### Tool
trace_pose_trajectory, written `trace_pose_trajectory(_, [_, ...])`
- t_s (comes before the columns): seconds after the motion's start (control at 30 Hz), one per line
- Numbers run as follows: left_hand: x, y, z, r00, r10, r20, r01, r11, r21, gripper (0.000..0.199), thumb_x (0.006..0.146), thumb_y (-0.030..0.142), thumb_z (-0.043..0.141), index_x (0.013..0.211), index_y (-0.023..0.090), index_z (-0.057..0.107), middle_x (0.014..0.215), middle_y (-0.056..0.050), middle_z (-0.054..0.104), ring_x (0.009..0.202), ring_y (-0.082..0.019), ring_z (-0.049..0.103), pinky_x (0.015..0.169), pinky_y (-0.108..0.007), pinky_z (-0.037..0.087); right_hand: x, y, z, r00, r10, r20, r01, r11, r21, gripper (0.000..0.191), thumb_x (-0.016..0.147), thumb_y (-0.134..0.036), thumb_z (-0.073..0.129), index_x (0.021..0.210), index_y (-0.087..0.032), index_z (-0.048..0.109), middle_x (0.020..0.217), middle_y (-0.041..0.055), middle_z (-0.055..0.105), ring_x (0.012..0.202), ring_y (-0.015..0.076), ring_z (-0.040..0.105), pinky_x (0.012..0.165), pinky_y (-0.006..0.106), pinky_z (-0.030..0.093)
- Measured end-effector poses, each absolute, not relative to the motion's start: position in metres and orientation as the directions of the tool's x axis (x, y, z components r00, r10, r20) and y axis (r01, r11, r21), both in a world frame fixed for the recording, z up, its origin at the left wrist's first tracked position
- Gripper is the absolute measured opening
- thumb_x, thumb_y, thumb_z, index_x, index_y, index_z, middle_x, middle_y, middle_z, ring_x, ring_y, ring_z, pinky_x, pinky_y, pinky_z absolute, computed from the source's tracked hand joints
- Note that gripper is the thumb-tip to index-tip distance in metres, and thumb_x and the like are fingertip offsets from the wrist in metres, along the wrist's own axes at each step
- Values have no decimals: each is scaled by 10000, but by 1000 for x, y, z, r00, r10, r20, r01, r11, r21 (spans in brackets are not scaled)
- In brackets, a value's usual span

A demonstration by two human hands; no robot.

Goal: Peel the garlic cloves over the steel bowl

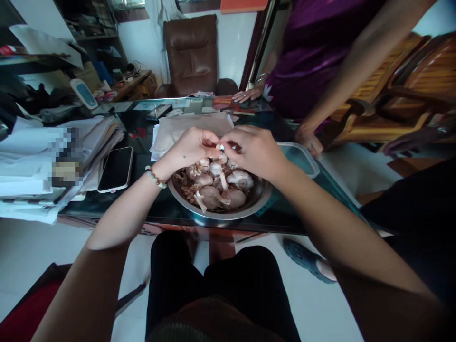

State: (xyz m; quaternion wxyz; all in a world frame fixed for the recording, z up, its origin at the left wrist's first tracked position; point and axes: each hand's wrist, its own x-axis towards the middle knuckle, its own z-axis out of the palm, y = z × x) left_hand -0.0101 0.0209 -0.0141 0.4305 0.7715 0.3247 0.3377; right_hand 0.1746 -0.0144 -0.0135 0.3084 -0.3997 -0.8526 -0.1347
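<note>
Over a metal bowl (221, 216) full of garlic bulbs (211, 197), my two hands meet fingertip to fingertip. A small pale garlic clove (221, 147) sits between them, pinched from both sides. My left hand (195, 146), with a beaded bracelet on its wrist, has thumb and forefinger closed on it. From the other side, my right hand (257, 151) grips it too, its fingers curled. Loose papery skins and dry stems lie among the bulbs. The far part of the bowl is hidden behind my hands.
A clear plastic container (309, 164) stands right of the bowl on the glass-topped desk (142, 209). Left are a phone (116, 169) and piled papers (28, 161). More papers (192, 126) lie behind the bowl. A person in purple (313, 52) leans on the desk at the right.
</note>
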Motion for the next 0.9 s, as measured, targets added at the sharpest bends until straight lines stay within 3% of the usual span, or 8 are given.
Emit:
trace_pose_trajectory(0.17, [-12,24,-15,560,795,233,255,-433,864,141,680,185,748,783,95,715,706,-39,719,588,-90,589,556,-187,451,176,-14,-15,-533,580,616,747,664,22,236,896,-227,497,949,-150,713,881,102,717,813,227,641,716,336,442])
trace_pose_trajectory(0.47, [-11,18,-10,579,781,233,256,-446,858,145,674,185,760,764,89,700,730,-43,727,628,-106,618,560,-189,449,177,-14,-15,-538,579,612,746,666,26,272,919,-233,452,906,-160,714,813,91,689,767,214,603,697,334,410])
trace_pose_trajectory(0.9, [-11,17,-11,585,775,239,232,-443,866,199,683,263,769,766,97,697,711,-43,715,606,-99,593,531,-185,429,179,-15,-9,-470,634,614,650,720,-245,247,901,-238,531,909,-164,767,847,66,750,737,172,648,705,291,437])
